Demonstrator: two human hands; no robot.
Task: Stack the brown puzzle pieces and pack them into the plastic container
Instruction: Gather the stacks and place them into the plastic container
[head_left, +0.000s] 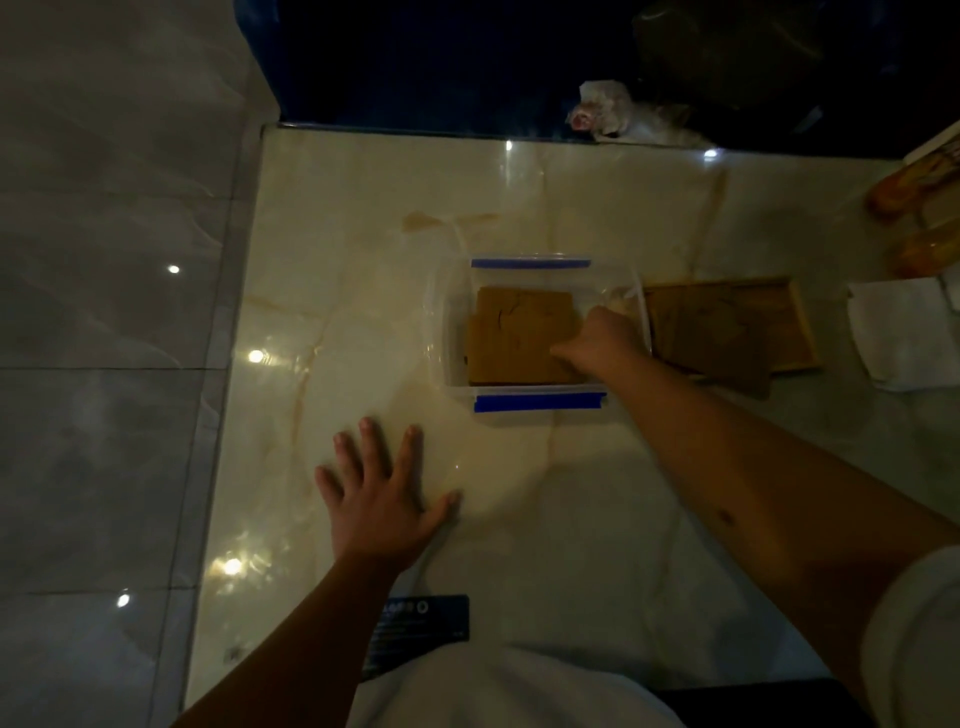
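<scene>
A clear plastic container (451, 332) with blue clips at its near and far sides stands on the cream marble floor. Inside it lies a stack of brown puzzle pieces (511, 332), flat and filling most of the bottom. My right hand (597, 340) reaches into the container from the right, and its fingers rest on the right part of the stack; whether they grip a piece is hidden. My left hand (376, 493) lies flat on the floor, fingers spread, near and to the left of the container.
A wooden puzzle tray (795, 327) with a brown piece (727, 358) overlapping its near edge lies right of the container. White paper (904, 332) lies further right. A crumpled bag (602, 111) sits at the dark far edge. A black card (415, 631) lies near my lap.
</scene>
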